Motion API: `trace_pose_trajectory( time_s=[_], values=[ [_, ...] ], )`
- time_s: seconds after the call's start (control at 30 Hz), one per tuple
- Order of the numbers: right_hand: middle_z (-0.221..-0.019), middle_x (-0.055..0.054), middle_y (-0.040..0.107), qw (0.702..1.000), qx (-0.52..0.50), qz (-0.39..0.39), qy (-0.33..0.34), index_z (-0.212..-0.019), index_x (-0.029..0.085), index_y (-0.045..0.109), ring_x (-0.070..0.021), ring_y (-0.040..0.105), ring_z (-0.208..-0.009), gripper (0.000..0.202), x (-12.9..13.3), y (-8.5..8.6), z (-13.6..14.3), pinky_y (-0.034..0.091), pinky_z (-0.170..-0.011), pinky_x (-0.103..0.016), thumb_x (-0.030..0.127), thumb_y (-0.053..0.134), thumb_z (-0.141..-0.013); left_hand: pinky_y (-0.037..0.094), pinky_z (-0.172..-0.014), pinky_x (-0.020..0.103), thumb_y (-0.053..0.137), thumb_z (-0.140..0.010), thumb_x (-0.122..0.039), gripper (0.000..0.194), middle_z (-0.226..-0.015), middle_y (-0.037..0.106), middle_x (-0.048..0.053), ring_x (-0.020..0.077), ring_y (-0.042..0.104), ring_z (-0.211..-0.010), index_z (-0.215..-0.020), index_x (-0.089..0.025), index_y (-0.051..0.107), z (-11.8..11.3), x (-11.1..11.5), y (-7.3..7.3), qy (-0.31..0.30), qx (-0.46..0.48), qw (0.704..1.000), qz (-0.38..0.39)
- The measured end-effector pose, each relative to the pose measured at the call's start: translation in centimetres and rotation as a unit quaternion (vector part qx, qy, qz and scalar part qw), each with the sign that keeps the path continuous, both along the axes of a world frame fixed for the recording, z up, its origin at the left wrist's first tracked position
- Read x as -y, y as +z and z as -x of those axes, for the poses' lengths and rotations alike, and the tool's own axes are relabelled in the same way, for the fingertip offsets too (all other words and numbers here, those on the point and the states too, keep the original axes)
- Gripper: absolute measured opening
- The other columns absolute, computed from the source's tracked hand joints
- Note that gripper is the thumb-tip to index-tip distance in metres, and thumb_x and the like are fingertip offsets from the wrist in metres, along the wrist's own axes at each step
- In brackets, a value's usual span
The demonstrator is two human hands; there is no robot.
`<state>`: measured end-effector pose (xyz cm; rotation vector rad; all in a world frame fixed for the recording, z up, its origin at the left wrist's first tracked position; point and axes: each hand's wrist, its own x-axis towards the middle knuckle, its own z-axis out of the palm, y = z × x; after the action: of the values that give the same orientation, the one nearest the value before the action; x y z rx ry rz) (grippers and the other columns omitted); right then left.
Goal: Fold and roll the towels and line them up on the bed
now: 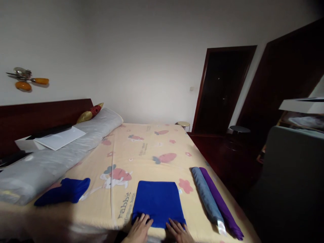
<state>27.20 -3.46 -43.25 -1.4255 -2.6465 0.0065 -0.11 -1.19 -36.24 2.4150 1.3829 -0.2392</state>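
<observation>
A blue cloth [158,200] lies flat in a near-square shape at the front of the bed. On its lower left corner rests my left hand [140,228], palm down with the fingers apart. My right hand [178,231] lies on the lower right corner, its fingers spread too. To the left is a crumpled blue cloth [67,191]. Two rolled cloths, one grey-blue [206,192] and one purple [219,200], lie side by side along the right edge.
The bed has a patterned yellow sheet [141,168]. A long grey bolster [55,162] runs along the headboard [45,114], with a white box lid [60,137] on it. A dark grey panel [291,172] stands at the right. Stools and a door [222,91] are behind.
</observation>
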Motion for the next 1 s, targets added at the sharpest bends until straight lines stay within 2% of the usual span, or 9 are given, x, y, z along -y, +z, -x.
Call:
trace_pose_trajectory(
  time_s=[0.1, 0.2, 0.37, 0.47, 0.57, 0.67, 0.8, 0.9, 1.0],
  values=[
    [-0.141, -0.004, 0.05, 0.999, 0.006, -0.045, 0.023, -0.144, 0.033, 0.034, -0.0259, 0.061, -0.114, 0.075, -0.1, -0.9, -0.6, 0.055, -0.084, -0.038, 0.016, 0.054, -0.074, 0.027, -0.116, 0.047, 0.043, -0.07, -0.005, 0.079, -0.155, 0.035, 0.004, 0.0257, 0.028, -0.142, -0.145, -0.03, 0.035, 0.3, 0.0, 0.1, 0.009, -0.007, 1.0, -0.001],
    [-0.141, -0.004, 0.049, 0.999, 0.006, -0.04, 0.032, -0.144, 0.034, 0.033, -0.0243, 0.062, -0.113, 0.075, -0.4, -0.6, -1.2, 0.053, -0.086, -0.037, 0.017, 0.055, -0.075, 0.024, -0.117, 0.049, 0.042, -0.075, -0.008, 0.074, -0.157, 0.03, 0.004, 0.0257, 0.024, -0.144, -0.146, -0.03, 0.033, 1.1, -0.3, -0.8, 0.024, -0.011, 1.0, -0.011],
    [-0.137, -0.01, 0.055, 0.999, -0.016, 0.017, -0.029, -0.138, 0.029, 0.046, -0.0296, 0.061, -0.113, 0.068, -0.5, 0.5, -1.5, 0.048, -0.093, -0.042, 0.028, 0.063, -0.072, 0.021, -0.118, 0.05, 0.044, -0.08, -0.015, 0.067, -0.156, 0.027, 0.004, 0.0275, 0.023, -0.144, -0.145, -0.029, 0.035, 3.1, -1.4, -3.3, 0.049, 0.001, 0.998, -0.045],
    [-0.138, -0.01, 0.055, 0.996, -0.015, 0.048, -0.073, -0.135, 0.026, 0.05, -0.0302, 0.057, -0.119, 0.065, -0.4, 1.1, -2.0, 0.044, -0.098, -0.044, 0.02, 0.056, -0.071, 0.017, -0.119, 0.051, 0.046, -0.08, -0.019, 0.067, -0.156, 0.027, 0.005, 0.0288, 0.022, -0.144, -0.146, -0.027, 0.034, 4.1, -2.0, -4.2, 0.063, 0.008, 0.997, -0.049],
    [-0.138, -0.009, 0.055, 0.994, -0.013, 0.062, -0.091, -0.134, 0.023, 0.051, -0.0287, 0.055, -0.121, 0.068, -0.4, 1.3, -3.0, 0.041, -0.099, -0.044, 0.013, 0.052, -0.068, 0.014, -0.12, 0.051, 0.043, -0.081, -0.019, 0.066, -0.157, 0.027, 0.005, 0.0281, 0.02, -0.145, -0.146, -0.026, 0.034, 4.3, -2.3, -4.1, 0.069, 0.007, 0.997, -0.046],
    [-0.132, -0.008, 0.06, 0.996, -0.01, 0.015, -0.085, -0.131, 0.024, 0.054, -0.0263, 0.058, -0.117, 0.061, -0.6, 0.8, -3.8, 0.041, -0.096, -0.041, 0.011, 0.051, -0.071, 0.017, -0.119, 0.052, 0.036, -0.079, -0.007, 0.068, -0.156, 0.031, 0.006, 0.0266, 0.023, -0.144, -0.144, -0.025, 0.038, 3.8, -2.3, -2.9, 0.074, -0.033, 0.996, -0.041],
    [-0.115, -0.004, 0.07, 0.988, -0.002, -0.129, -0.081, -0.119, 0.026, 0.061, -0.023, 0.063, -0.103, 0.055, -0.7, -0.1, -4.7, 0.04, -0.089, -0.036, 0.003, 0.05, -0.07, 0.026, -0.115, 0.051, 0.025, -0.074, 0.005, 0.074, -0.153, 0.038, 0.008, 0.0251, 0.03, -0.141, -0.14, -0.024, 0.044, 3.3, -2.3, -1.5, 0.074, -0.057, 0.994, -0.054],
    [-0.108, -0.004, 0.071, 0.976, 0.015, -0.195, -0.092, -0.108, 0.026, 0.065, -0.0238, 0.062, -0.099, 0.047, -0.7, -0.3, -5.0, 0.039, -0.087, -0.037, 0.003, 0.052, -0.069, 0.027, -0.115, 0.051, 0.024, -0.078, 0.003, 0.069, -0.148, 0.045, 0.01, 0.0257, 0.034, -0.139, -0.138, -0.023, 0.047, 3.5, -2.5, -1.9, 0.057, -0.033, 0.995, -0.08],
    [-0.105, -0.006, 0.071, 0.975, 0.026, -0.198, -0.099, -0.102, 0.025, 0.067, -0.025, 0.061, -0.095, 0.038, -0.7, -0.2, -5.1, 0.039, -0.086, -0.039, 0.008, 0.056, -0.07, 0.024, -0.114, 0.054, 0.024, -0.084, -0.001, 0.061, -0.138, 0.055, 0.01, 0.0268, 0.041, -0.135, -0.132, -0.023, 0.053, 3.9, -2.8, -2.9, 0.051, -0.011, 0.992, -0.119]
  ],
)
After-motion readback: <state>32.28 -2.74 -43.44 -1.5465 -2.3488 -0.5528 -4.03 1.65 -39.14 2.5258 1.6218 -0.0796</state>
